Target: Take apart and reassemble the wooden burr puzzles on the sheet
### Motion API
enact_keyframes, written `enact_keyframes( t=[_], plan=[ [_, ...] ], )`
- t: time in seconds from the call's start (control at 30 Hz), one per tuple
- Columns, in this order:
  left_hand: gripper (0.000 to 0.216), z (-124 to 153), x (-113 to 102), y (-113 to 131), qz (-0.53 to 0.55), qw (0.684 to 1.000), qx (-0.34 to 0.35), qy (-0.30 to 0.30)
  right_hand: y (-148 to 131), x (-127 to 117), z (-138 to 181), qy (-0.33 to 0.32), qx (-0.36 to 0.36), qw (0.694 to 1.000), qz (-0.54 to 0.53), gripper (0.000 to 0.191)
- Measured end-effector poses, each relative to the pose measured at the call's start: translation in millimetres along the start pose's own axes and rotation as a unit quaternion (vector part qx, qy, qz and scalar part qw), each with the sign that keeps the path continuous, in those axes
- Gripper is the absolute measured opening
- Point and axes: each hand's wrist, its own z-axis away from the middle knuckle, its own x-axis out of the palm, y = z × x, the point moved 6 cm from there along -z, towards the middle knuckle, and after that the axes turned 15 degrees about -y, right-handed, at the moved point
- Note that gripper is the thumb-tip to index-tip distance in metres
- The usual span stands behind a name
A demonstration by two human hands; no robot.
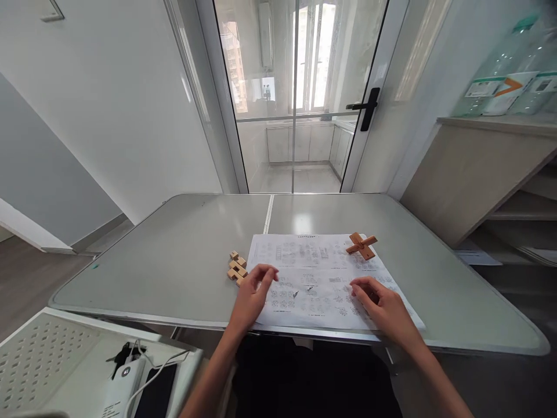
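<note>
A large printed sheet (304,313) with rows of small diagrams lies on the table under both hands. My left hand (253,289) hovers at its left edge, fingers loosely curved, holding nothing visible. Beside that hand, notched light-wood puzzle pieces (237,269) lie clustered, partly hidden by it at the near end. Over the right part of the sheet is my right hand (379,301), thumb and fingers bent and slightly apart, with nothing seen in them. Beyond it, a reddish-brown wooden cross of interlocked puzzle pieces (361,247) rests on the sheet's far right corner.
The grey table (191,232) has a seam across it. At lower left, a white tray (47,371) holds a white power bank (124,383), cables and a dark phone-like slab (156,392). Shelving with plastic bottles (500,75) stands right; a glass door (300,87) is ahead.
</note>
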Motion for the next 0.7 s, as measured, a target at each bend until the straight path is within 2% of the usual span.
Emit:
enact_keyframes(
  t=[0.07,0.1,0.17,0.27,0.37,0.5,0.6,0.7],
  plan=[
    [0.027,3,-24,5,-0.172,0.98,0.009,0.104,-1,1,1,0.002,-0.002,1.0,-0.002,0.041],
    [0.03,3,-33,5,-0.241,0.962,0.011,0.132,-1,1,1,0.004,-0.001,1.0,-0.004,0.04],
    [0.054,2,-48,-3,-0.336,0.928,-0.004,0.163,0,2,1,0.007,0.003,1.0,-0.008,0.038],
    [0.088,-2,-59,-27,-0.392,0.908,-0.053,0.134,3,3,0,0.008,0.006,1.0,-0.012,0.037],
    [0.103,-8,-62,-46,-0.399,0.908,-0.076,0.103,4,3,-1,0.006,0.0,1.0,-0.011,0.038],
    [0.106,-18,-68,-53,-0.404,0.904,-0.091,0.103,0,1,0,0.009,-0.005,1.0,-0.01,0.039],
    [0.1,-24,-76,-54,-0.402,0.903,-0.11,0.103,-2,0,1,0.016,-0.003,1.0,-0.009,0.039],
    [0.092,-27,-80,-54,-0.401,0.906,-0.097,0.094,-1,1,1,0.013,-0.005,1.0,-0.011,0.04]
  ],
)
